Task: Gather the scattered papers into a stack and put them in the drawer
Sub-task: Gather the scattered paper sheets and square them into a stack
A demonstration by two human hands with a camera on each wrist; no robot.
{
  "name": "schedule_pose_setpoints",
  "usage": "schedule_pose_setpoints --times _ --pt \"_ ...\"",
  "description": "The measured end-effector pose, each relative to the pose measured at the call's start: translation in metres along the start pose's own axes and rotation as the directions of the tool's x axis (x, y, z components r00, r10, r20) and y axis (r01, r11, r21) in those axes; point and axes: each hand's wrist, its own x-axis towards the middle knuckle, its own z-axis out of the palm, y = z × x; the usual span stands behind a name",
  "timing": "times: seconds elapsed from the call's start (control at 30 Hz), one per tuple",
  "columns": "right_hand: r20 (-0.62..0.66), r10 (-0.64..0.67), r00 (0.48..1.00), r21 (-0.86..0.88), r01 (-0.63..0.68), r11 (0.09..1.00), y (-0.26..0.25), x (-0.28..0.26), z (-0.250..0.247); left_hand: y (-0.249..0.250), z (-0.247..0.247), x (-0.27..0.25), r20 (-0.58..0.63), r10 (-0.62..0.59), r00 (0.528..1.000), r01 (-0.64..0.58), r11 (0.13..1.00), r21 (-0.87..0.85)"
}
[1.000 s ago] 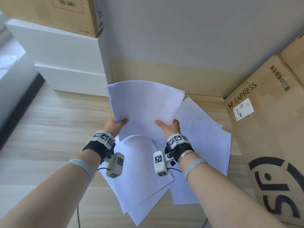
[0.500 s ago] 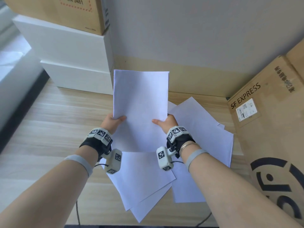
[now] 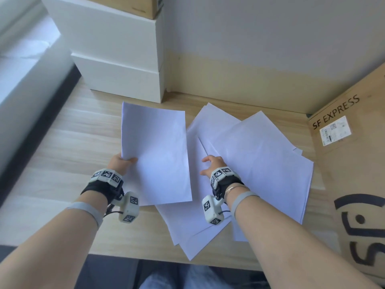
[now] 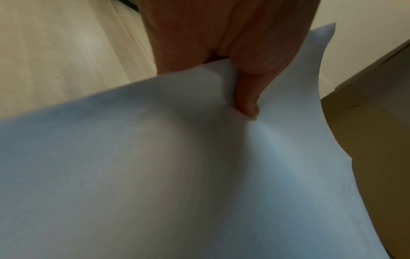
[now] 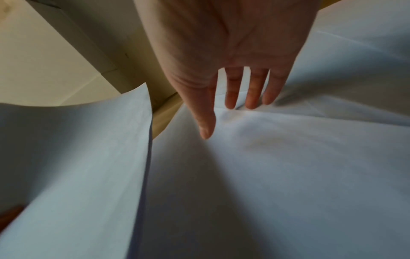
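Note:
My left hand (image 3: 123, 162) pinches the left edge of a small stack of white sheets (image 3: 156, 155), thumb on top; the stack (image 4: 177, 166) lies almost flat just above the wooden desk (image 3: 68, 147). To its right, several loose white papers (image 3: 260, 163) lie fanned and overlapping on the desk. My right hand (image 3: 212, 163) is off the stack, fingers straight, fingertips (image 5: 250, 105) touching the loose papers (image 5: 288, 166). The held stack's edge (image 5: 88, 149) shows to the left in the right wrist view. A white drawer unit (image 3: 125, 80) stands at the back left, its drawers closed.
A large SF EXPRESS cardboard box (image 3: 354, 163) walls off the right side of the desk. Another cardboard box (image 3: 145, 7) sits on the drawer unit. The wall (image 3: 250, 49) closes the back. Some papers overhang the desk's near edge (image 3: 145, 257); my legs show below.
The stack has come down from upright to nearly flat and shifted left. My right hand has let go of it and moved right onto the loose papers.

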Motion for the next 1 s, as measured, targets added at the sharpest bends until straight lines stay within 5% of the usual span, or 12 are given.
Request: schedule_pose_setpoints --times 0.23,0.43,0.83,1.0 --pt "-0.052 0.021 0.998 -0.174 -0.029 0.984 -0.004 -0.006 0.021 -0.018 -0.001 -0.003 0.000 -0.036 0.999 0.036 0.999 -0.010" --pt "-0.001 -0.013 1.000 -0.030 0.013 0.999 -0.003 -0.005 0.015 -0.025 -0.001 -0.003 0.036 -0.065 0.997 0.066 0.997 -0.026" --pt "-0.290 0.049 0.956 0.285 0.037 0.958 0.019 0.011 -0.022 -0.022 0.000 0.008 0.099 -0.125 0.987 0.130 0.991 -0.042" --pt "-0.242 0.054 0.969 0.315 0.026 0.949 0.021 0.015 -0.031 -0.033 0.009 0.033 0.153 -0.120 0.981 0.135 0.986 -0.096"
